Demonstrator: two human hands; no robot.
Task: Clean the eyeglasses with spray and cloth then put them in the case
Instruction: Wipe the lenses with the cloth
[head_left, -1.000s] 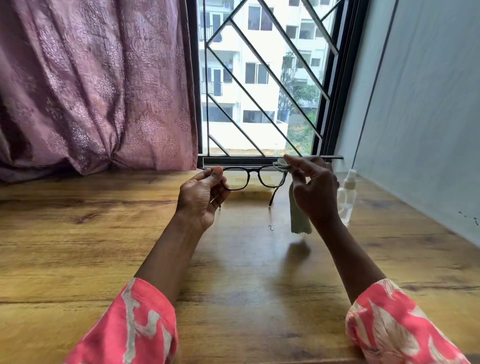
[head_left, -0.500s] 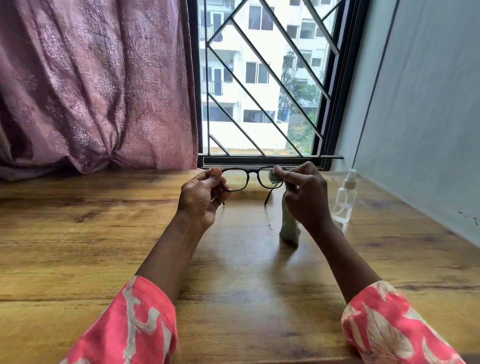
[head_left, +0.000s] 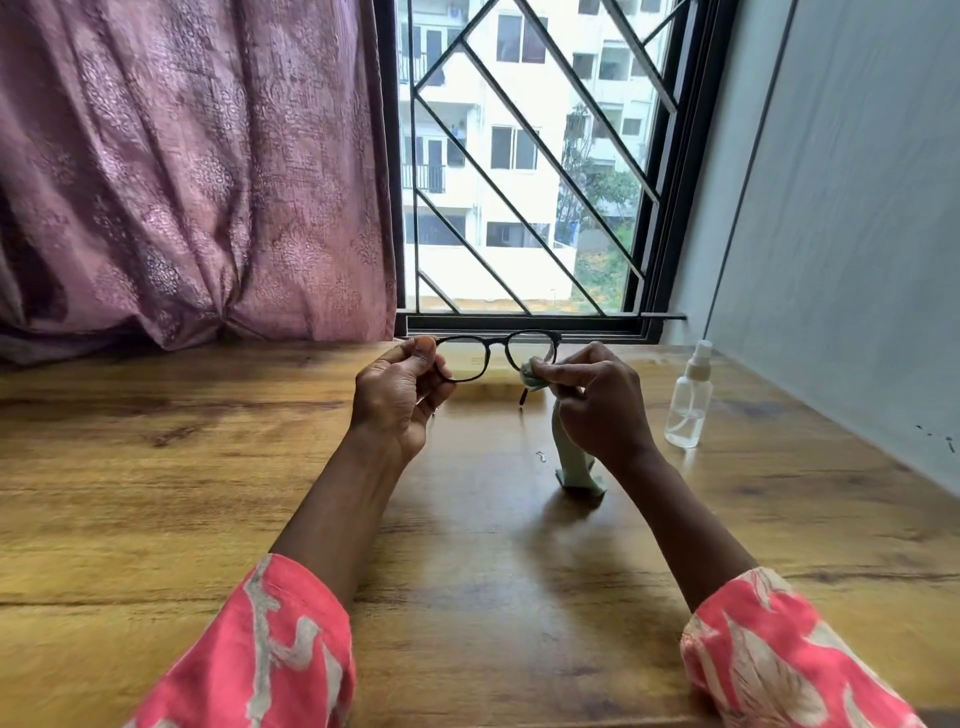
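Wiping of the eyeglasses (head_left: 496, 349) w/ the cloth (head_left: 574, 467), held up above the table (head_left: 156, 519).

L hand (head_left: 397, 397): thumb & fingers curled narrow, the frame's left end is pinched between them, lens just right of the fingertips. R hand (head_left: 597, 402): fingers curled tight, a bunched bit of the pale green cloth is pressed against the lower edge of the right lens; the rest of the cloth hangs below the palm & its end touches the wood. Glasses are held between both hands, long axis running left-right, front facing the window (head_left: 524, 171); one temple tip hangs down below the right lens. Spray bottle (head_left: 688, 400) stands upright on the table, right of the R hand, apart from it. Pink curtain (head_left: 182, 171) at back left, grey wall (head_left: 857, 234) at right. Red patterned sleeves (head_left: 270, 654) are seen on both forearms.
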